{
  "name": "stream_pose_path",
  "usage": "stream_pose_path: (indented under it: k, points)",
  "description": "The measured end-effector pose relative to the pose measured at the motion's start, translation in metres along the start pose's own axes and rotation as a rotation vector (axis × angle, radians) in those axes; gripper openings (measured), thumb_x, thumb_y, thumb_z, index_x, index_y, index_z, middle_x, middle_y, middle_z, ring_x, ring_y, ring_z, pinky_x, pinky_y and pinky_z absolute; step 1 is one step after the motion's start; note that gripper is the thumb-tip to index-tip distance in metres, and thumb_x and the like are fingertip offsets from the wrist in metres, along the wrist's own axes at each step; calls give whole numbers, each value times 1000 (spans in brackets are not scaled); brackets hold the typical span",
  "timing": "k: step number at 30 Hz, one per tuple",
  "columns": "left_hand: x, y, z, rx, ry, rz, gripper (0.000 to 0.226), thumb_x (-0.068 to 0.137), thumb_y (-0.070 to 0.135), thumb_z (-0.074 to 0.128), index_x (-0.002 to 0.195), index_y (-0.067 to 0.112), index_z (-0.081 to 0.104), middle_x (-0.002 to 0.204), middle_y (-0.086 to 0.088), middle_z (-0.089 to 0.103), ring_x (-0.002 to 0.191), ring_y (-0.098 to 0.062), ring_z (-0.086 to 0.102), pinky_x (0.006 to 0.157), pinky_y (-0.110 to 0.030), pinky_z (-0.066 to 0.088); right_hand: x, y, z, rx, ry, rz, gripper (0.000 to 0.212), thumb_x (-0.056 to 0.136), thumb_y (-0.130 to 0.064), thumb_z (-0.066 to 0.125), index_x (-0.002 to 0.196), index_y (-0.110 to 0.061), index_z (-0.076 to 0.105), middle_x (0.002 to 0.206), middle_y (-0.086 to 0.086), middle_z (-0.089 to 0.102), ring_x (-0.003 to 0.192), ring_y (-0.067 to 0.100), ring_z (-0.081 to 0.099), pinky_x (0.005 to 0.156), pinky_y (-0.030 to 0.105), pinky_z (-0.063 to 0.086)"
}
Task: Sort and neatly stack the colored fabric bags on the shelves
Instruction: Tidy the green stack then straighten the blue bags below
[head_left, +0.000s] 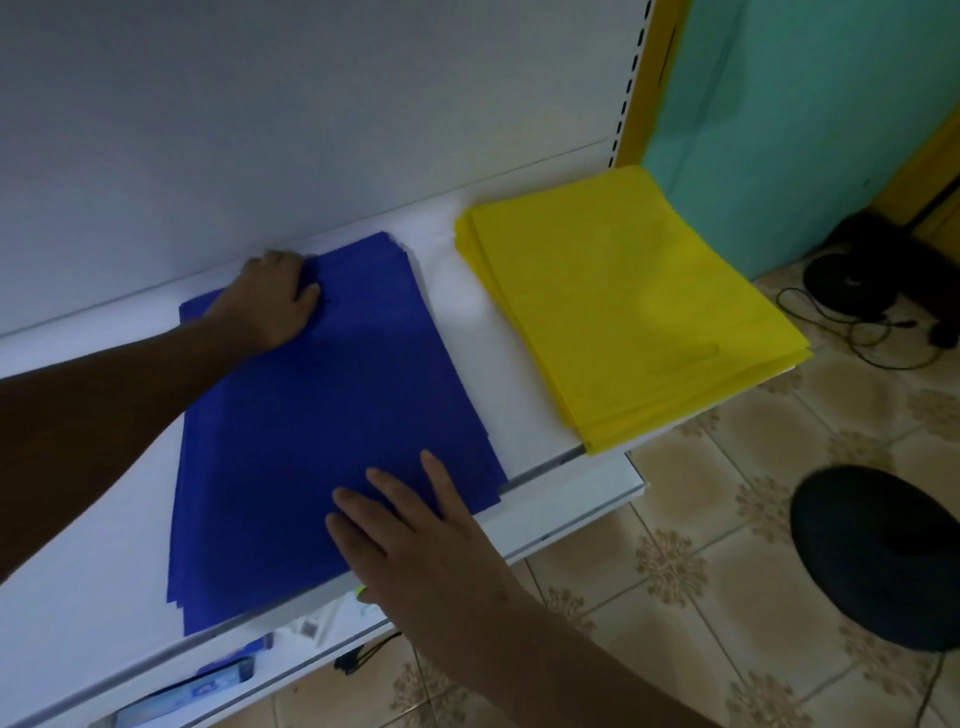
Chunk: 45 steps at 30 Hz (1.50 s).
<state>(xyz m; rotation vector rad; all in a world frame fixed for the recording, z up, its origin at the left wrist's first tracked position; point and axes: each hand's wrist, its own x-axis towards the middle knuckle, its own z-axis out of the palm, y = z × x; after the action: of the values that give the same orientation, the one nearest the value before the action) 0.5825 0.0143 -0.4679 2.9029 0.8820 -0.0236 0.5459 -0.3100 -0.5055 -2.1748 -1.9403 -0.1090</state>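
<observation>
A stack of blue fabric bags (322, 415) lies flat on the white shelf (524, 415), left of centre. My left hand (270, 301) rests on the stack's far left corner, fingers curled down against the fabric. At the near right corner my right hand (410, 525) lies flat on the top bag with its fingers spread. A separate stack of yellow fabric bags (623, 306) sits at the shelf's right end, its front edge hanging slightly past the lip. A bare strip of shelf separates the two stacks.
The white back panel (311, 130) rises behind the shelf. A lower shelf (234, 670) holds small packaged items. To the right are a tiled floor (701, 545), a black round object (878, 556), cables and a teal wall.
</observation>
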Motion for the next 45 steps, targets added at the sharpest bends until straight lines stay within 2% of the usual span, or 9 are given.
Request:
stream_pose_path:
  k: [3,10,14,19,22,24,31,38,45]
  points:
    - [2,4,6,-26,4,-1,48,95,37,37,136,12,39,130,-24,48,118,-40,45,101,-51,38,0,2,6,-15,-46,6,51,88,-36,55,135,-18,46,144,1,44,136,26,36,111,61,17]
    - [15,11,5,-40,62,-61,42,97,35,35,103,-1,55,111,-30,51,103,-43,48,93,-49,40,6,8,11,-56,-43,16,47,92,-28,36,135,-14,48,147,5,41,137,24,35,112,62,12]
    - [17,14,8,-41,71,15,42,98,35,35,127,8,48,125,-24,53,113,-40,50,96,-47,41,7,7,9,-33,-41,40,50,90,-34,48,135,-13,48,146,6,43,136,24,36,111,60,11]
    - [28,17,14,94,153,-72,46,95,46,31,118,18,59,112,-24,58,108,-42,47,92,-51,38,-2,-3,11,0,-59,70,52,93,-42,44,137,-14,45,147,5,41,137,23,36,112,58,15]
    - [32,18,22,4,213,-16,47,96,42,29,95,9,63,97,-27,59,95,-40,51,91,-49,38,0,-1,13,0,-76,104,59,92,-43,45,142,-12,36,151,8,35,140,26,30,112,59,10]
    - [26,19,25,-105,240,44,44,98,35,29,77,7,55,84,-21,57,79,-35,52,77,-44,44,4,3,12,-12,-100,104,65,90,-46,48,143,-11,34,151,10,33,141,28,28,112,60,7]
    - [14,18,26,-151,302,31,35,100,34,30,122,20,53,98,-19,66,87,-37,60,75,-40,46,6,-1,8,19,-156,41,70,90,-57,41,142,-10,35,151,10,34,141,28,27,112,62,5]
    - [21,8,28,-79,283,61,42,96,37,26,88,8,55,90,-20,58,86,-38,53,79,-47,44,20,7,10,42,-144,19,68,96,-53,35,146,-7,30,154,11,27,143,28,20,114,60,-2]
    - [7,19,25,-106,255,123,39,100,33,32,122,11,56,123,-17,59,110,-36,53,94,-42,42,18,7,8,-33,-195,-71,77,90,-61,42,146,-10,28,155,9,26,142,28,21,112,61,-2]
